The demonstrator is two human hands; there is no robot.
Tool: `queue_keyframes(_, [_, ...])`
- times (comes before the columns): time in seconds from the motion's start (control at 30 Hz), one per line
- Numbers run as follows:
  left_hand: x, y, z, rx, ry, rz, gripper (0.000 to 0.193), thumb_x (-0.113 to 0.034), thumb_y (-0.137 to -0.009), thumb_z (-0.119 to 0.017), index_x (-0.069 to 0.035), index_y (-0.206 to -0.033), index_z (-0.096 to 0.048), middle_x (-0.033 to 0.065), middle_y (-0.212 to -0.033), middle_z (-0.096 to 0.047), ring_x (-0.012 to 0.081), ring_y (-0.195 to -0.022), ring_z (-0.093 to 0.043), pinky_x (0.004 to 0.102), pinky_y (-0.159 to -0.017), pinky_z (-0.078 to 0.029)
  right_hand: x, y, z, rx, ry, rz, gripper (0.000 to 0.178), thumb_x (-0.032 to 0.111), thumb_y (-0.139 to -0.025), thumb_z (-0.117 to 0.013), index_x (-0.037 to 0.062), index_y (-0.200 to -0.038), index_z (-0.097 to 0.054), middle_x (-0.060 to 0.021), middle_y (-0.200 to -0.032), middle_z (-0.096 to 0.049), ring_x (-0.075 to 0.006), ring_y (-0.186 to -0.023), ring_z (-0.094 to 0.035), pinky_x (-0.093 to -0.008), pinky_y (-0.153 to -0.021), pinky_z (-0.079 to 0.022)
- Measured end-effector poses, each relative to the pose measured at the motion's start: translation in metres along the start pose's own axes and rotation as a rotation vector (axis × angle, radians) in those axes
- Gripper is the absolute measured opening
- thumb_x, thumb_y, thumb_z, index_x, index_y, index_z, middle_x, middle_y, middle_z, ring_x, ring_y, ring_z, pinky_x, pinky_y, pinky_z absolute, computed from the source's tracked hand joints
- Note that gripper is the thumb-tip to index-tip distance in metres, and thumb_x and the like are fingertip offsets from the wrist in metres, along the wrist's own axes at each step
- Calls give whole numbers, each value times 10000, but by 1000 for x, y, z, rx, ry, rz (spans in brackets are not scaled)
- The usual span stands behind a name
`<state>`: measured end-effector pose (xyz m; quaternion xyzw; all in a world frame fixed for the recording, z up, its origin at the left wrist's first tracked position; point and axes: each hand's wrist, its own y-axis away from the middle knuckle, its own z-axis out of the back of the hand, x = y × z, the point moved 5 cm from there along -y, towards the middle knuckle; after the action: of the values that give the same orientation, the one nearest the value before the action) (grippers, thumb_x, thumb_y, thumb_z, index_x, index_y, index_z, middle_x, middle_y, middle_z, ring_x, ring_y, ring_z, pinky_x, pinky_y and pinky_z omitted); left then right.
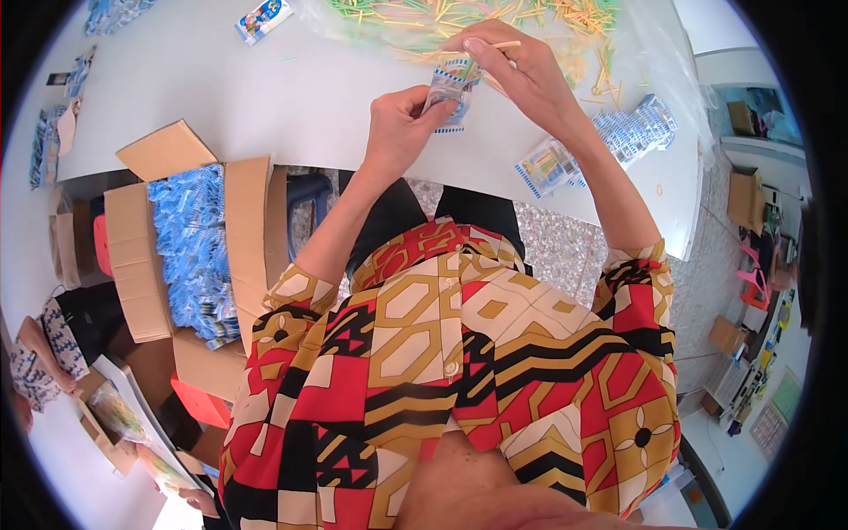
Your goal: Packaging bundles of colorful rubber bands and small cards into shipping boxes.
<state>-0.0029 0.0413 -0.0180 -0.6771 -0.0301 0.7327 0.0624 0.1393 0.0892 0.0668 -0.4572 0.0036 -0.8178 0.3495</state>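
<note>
My left hand (399, 131) pinches a small clear packet (452, 87) with blue-and-white striped edges, held upright above the white table. At the packet's upper end is my right hand (533, 78), its thumb and fingers closed on a few thin yellow-orange sticks (506, 44). The lower ends of these sticks are partly hidden by the fingers and the packet. Just beyond both hands lies a loose heap of green, yellow and orange sticks (583, 16) on clear plastic sheeting. Under my right forearm, a row of overlapping flat packets (640, 128) with the same striped edges lies on the table.
An open cardboard box (247, 212) full of blue packets (194, 256) stands left of my lap, its flaps spread. A small blue-and-white pack (262, 19) lies at the table's far left. Another person's arm (44, 358) shows at far left. Shelves with boxes (746, 201) line the right.
</note>
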Motion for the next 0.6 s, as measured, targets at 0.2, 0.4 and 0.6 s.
queue_keyframes(0.2, [4,-4,4,21,-41,27,158,-116,-830,-664,15,-915,-690,-33,-574,-526,34,-532,-372,218,-466,-307,13,-7,7,-177,-112,101,206,152,-936,-504,-25,-973,-603,-108,-975,-612,-168,-803,-604,-309,-702,-486])
queue_keyframes(0.4, [1,-6,4,15,-38,8,141,-101,-831,-664,8,-916,-692,-34,-581,-537,35,-541,-387,216,-474,-320,2,-4,-6,119,-88,-113,346,275,-969,-424,50,-1135,-628,-77,-1284,-522,-185,-1154,-496,-309,-991,-368])
queue_keyframes(0.6, [1,-5,10,-1,-43,-27,139,-110,-836,-665,-3,-919,-696,-33,-607,-570,30,-559,-415,213,-492,-353,5,-7,-3,62,-30,19,347,229,-962,-443,98,-1272,-528,-74,-1282,-531,-189,-1157,-503,-308,-972,-385])
